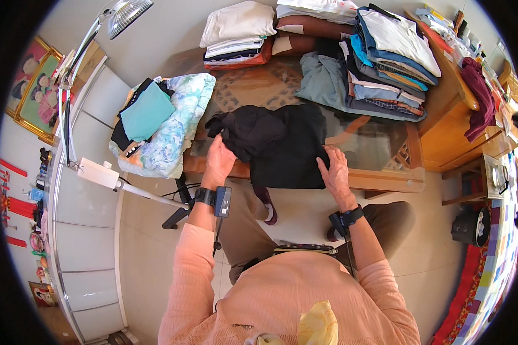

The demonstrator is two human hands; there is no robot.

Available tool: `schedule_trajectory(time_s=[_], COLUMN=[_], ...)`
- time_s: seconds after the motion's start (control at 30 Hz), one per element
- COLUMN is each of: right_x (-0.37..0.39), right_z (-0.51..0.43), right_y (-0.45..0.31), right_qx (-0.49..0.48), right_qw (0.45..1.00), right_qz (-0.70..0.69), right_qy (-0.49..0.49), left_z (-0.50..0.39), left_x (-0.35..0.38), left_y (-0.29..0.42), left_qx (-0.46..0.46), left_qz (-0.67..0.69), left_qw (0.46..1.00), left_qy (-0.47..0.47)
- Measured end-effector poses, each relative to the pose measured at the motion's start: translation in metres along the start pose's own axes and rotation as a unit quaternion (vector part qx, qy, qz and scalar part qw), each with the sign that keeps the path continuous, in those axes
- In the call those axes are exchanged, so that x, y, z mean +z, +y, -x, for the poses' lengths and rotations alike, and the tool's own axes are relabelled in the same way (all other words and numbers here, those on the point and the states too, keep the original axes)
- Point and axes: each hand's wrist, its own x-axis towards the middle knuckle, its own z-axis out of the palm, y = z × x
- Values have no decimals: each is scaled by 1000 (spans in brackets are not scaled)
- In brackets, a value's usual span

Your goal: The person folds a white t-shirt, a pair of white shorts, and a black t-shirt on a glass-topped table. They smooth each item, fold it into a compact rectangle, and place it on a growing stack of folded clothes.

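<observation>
A black garment (291,151) lies partly folded over the front edge of the glass-topped wooden table (388,183). Its left part is bunched up. My left hand (220,159) is at the bunched left end, with some dark cloth between thumb and fingers. At the right side, my right hand (336,170) holds the garment's edge, thumb on the near side. Both wrists wear black straps with small devices. Left of the table, a turquoise folded cloth (147,111) rests on dark cloth atop a blue-and-white floral cushion or folded textile (168,125).
Folded white clothes (237,26) stand stacked at the back. A tall pile of folded clothes (388,73) and a grey-green garment (321,82) are at the right. A lamp arm (151,196) crosses low on the left; a wooden cabinet (444,129) stands at the right.
</observation>
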Motion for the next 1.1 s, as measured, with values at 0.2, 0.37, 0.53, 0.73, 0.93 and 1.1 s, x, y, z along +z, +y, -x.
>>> schedule_trajectory(time_s=[0.2,0.37,0.53,0.73,0.93,1.1], right_x=[-24,-17,-23,-88,-114,-95], right_z=[-10,0,13,38,43,40], right_y=[-54,-97,-53,-1,3,-11], right_qx=[-41,-60,181,318,339,309], right_qw=[998,976,867,750,758,748], right_qz=[-37,-205,-463,-549,-501,-546], right_qy=[42,-44,11,189,245,216], left_z=[31,57,55,27,-3,11], left_x=[52,103,110,64,38,49], left_y=[-19,-58,-75,-96,-78,-82], left_qx=[7,-66,4,239,98,124], left_qz=[28,-64,-444,-771,-763,-788], left_qw=[999,995,892,576,616,569], left_qy=[-26,-38,-90,133,170,202])
